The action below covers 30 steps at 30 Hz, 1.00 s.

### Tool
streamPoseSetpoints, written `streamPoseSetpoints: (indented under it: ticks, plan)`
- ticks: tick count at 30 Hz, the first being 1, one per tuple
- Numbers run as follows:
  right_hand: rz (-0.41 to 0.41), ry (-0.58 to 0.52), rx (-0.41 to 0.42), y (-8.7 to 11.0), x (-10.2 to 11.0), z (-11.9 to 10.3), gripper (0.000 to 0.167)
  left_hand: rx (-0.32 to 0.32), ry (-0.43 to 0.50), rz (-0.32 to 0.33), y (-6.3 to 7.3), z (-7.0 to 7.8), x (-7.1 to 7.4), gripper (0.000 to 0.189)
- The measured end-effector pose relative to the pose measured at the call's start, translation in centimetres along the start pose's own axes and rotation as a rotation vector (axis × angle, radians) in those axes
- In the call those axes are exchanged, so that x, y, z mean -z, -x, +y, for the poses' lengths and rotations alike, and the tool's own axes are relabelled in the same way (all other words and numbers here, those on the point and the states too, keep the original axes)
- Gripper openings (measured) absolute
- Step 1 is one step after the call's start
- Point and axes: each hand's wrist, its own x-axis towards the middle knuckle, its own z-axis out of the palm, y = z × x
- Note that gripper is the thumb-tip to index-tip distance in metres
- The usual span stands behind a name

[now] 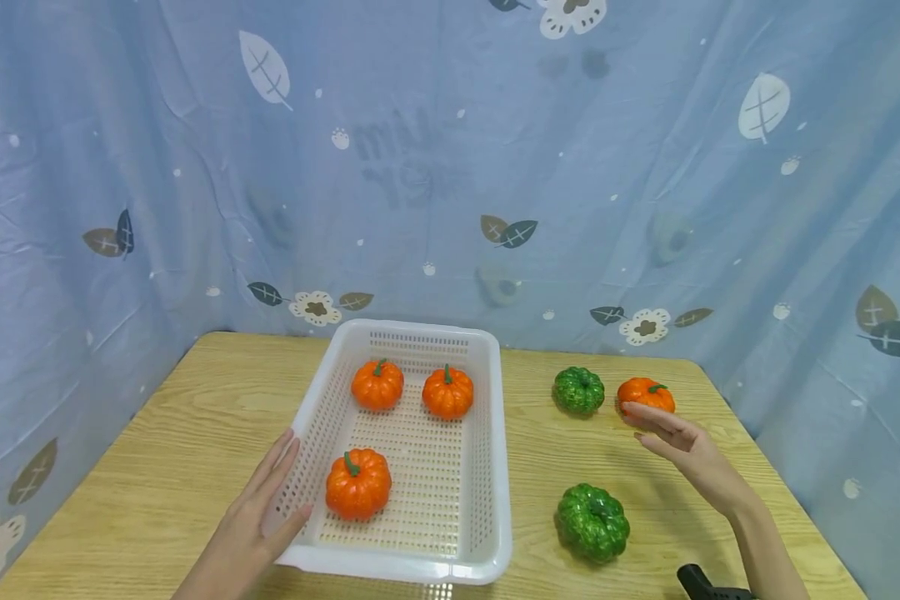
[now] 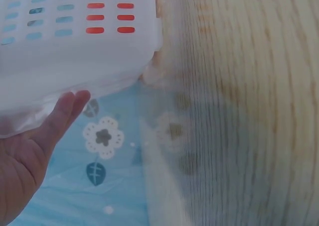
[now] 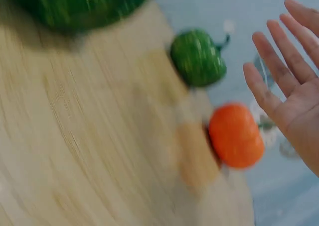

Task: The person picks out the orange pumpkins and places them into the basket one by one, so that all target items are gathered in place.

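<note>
A white perforated plastic basket (image 1: 483,533) holds three small orange pumpkins: one at the back left (image 1: 377,386), another at the back right (image 1: 447,392) and a third near the front (image 1: 358,485). My left hand (image 1: 251,517) rests at the basket's left rim with its fingers extended. On the right, my right hand (image 1: 686,454) hovers above the table, fingers spread and holding nothing. Nearest to it is an orange pumpkin (image 1: 645,395), partly covered by the fingertips in the head view. Beside that sits a green pumpkin (image 1: 578,391), and a larger green pumpkin (image 1: 592,523) lies closer to me.
The wooden table (image 1: 157,467) backs onto a blue curtain (image 1: 420,167) patterned with leaves and flowers, which also hangs at both sides. A black object (image 1: 708,586) shows at the bottom edge by the right forearm.
</note>
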Motion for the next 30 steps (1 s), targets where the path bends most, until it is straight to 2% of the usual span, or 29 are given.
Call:
streamPoseSetpoints:
  ticks: [5,11,17,24,30]
  plan:
    - [0.002,-0.039,0.006,0.5,2.5,0.8,0.049,0.001,-0.018,0.009,-0.1,-0.1,-0.1,0.074]
    - [-0.04,-0.105,0.03,0.3,5.2,1.4,0.053,0.015,-0.002,-0.007,-0.2,0.0,-0.2,0.074]
    - [-0.094,-0.109,0.061,-1.4,7.6,1.8,0.055,-0.013,-0.042,0.038,-0.1,-0.4,-0.4,0.074]
    - [-0.127,-0.119,0.053,-3.1,9.5,2.0,0.06,-0.06,-0.021,0.068,0.0,-0.8,-0.6,0.075]
    - [-0.154,-0.082,0.008,-4.8,10.2,1.5,0.065,-0.042,-0.054,0.066,-0.1,-0.8,-0.7,0.076]
